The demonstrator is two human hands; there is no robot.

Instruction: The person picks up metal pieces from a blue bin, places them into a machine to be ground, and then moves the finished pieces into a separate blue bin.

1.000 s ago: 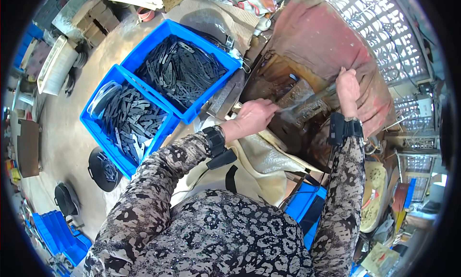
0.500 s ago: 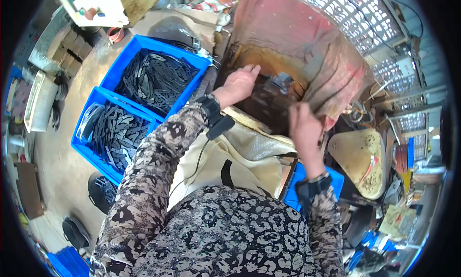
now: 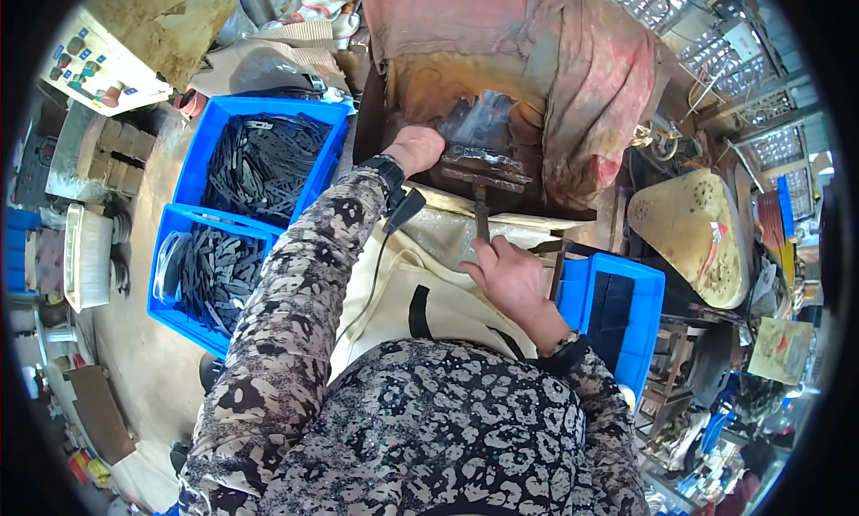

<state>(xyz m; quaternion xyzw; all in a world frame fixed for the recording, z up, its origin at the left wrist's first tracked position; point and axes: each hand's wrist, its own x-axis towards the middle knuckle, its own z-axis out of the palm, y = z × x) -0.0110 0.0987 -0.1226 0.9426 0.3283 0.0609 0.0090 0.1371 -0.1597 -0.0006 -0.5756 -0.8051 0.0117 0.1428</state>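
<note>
My left hand is at the left side of a dark, rust-stained recess. Its fingers curl down out of sight, and what they may hold is hidden. In front of me, my right hand closes on the lower end of a dark metal bar. That bar runs up to a flat metal crosspiece at the recess mouth. Behind the crosspiece a shiny, wet-looking grey metal surface shows. A reddish, stained cloth drapes over the recess and down its right side.
On the left stand two blue bins filled with dark flat metal strips. Another blue bin is beside my right wrist. A yellowish stool seat stands at the right. A control box with knobs sits at the upper left.
My right hand has come down and toward me from the recess's right side and now grips the bar. My left hand has drawn nearer. The metal crosspiece is now visible, and the view has shifted.
</note>
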